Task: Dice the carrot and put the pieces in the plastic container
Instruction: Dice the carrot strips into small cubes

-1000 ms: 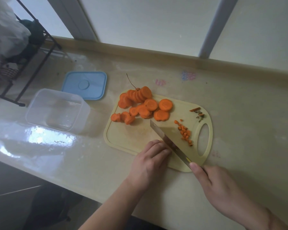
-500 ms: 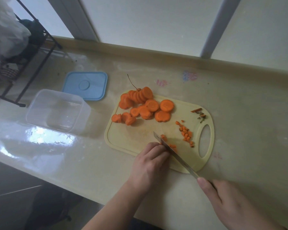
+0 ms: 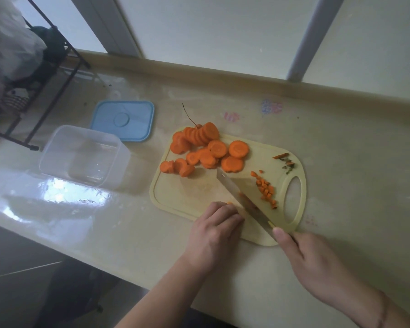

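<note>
While my right hand grips the knife, blade angled across the cutting board, my left hand curls over a carrot piece at the board's near edge. Carrot slices are heaped at the far side, diced bits near the handle hole. On the worktop, the plastic container stands left, beside its blue lid.

Cutting board: one, pale yellow
Knife: one
Carrot rounds: roughly fifteen, some stacked so the count is unsure
Diced carrot bits: a small pile, too small to count
Plastic container: one, clear
Lid: one, blue
Hands: two, left hand and right hand
</note>
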{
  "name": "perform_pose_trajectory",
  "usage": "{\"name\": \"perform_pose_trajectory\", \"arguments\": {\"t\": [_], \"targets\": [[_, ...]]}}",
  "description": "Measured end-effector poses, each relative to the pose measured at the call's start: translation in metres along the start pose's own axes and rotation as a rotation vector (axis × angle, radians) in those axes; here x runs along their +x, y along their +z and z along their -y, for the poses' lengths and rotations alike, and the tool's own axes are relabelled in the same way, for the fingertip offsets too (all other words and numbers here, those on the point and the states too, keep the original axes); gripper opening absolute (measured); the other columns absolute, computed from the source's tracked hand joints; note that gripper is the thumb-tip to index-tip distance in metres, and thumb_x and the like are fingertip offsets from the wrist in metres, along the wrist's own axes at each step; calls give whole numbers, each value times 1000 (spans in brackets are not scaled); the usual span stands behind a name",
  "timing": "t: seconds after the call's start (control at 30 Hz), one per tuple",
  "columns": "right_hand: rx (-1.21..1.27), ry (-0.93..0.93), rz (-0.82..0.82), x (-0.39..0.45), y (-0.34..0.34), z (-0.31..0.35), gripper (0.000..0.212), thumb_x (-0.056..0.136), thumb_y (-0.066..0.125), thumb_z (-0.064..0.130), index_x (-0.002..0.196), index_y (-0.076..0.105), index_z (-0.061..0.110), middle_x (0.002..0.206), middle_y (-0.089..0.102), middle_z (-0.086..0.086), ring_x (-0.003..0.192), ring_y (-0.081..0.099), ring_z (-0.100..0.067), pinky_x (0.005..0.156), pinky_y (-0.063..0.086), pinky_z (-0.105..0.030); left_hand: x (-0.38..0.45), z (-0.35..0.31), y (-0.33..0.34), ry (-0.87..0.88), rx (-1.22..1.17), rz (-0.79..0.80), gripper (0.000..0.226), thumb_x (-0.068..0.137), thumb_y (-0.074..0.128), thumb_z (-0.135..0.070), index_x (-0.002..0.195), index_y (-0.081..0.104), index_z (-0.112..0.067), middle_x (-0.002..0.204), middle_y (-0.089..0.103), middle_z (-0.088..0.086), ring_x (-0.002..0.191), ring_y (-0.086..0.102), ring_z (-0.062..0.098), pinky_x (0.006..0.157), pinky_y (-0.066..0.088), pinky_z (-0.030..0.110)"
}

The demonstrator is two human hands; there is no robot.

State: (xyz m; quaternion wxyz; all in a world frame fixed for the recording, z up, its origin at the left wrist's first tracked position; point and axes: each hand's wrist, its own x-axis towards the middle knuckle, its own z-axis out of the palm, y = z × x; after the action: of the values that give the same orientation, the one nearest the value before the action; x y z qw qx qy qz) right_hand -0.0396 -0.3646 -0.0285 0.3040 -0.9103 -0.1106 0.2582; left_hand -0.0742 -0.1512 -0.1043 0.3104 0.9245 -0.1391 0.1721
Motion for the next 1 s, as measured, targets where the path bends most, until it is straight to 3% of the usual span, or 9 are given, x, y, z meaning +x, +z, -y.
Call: {"name": "perform_pose_trajectory", "arguments": {"t": [0.13,0.23,0.4,0.6,0.7,0.87,1.0], "targets": [[4,-31,5,-9,1,6,73,79,15,81,61,38,14,51,47,6,47,43,-11,49,31,-25,-3,1,-3,15,-30,9,13,91,75,-8,103,74,-2,108,69,9,105,64,29,89,54,35],[25,-47,-2,-18,-1,9,64,79,15,80,71,42,23,52,44,5,48,41,-10,50,31,-26,-6,1,-8,50,-30,16,16,98,63,-9,105,73,2,111,68,13,107,62,31,93,52,35],[7,-9,24,-23,1,-1,83,78,14,82,67,42,5,65,55,-5,56,53,-15,55,38,-28,-9,4,-5,20,-1,43,17,89,73,1,106,74,-1,111,67,10,106,60,28,91,52,34],[-6,31,8,-31,1,-10,87,70,7,92,69,43,12,58,53,0,55,51,-15,55,38,-31,-9,9,-7,46,-2,51,18,96,64,-2,111,75,-4,113,68,7,103,60,25,89,52,31],[-14,49,4,-28,5,-9,89,72,8,90,64,41,8,68,59,0,55,52,-14,58,42,-35,-8,9,-6,64,6,56,18,93,68,-1,110,75,-3,113,68,7,99,60,25,86,53,32],[-58,-21,9,-14,11,7,74,87,12,75,61,44,13,55,55,1,54,53,-13,58,43,-41,-9,9,-3,59,3,44,26,83,81,2,108,75,-3,110,70,7,93,62,26,80,54,34],[-34,-18,16,1,11,11,75,87,15,74,58,44,12,51,51,-4,50,51,-15,57,42,-41,-9,11,-5,66,5,51,25,84,81,0,108,75,-3,110,69,7,93,63,25,81,54,35]]}}
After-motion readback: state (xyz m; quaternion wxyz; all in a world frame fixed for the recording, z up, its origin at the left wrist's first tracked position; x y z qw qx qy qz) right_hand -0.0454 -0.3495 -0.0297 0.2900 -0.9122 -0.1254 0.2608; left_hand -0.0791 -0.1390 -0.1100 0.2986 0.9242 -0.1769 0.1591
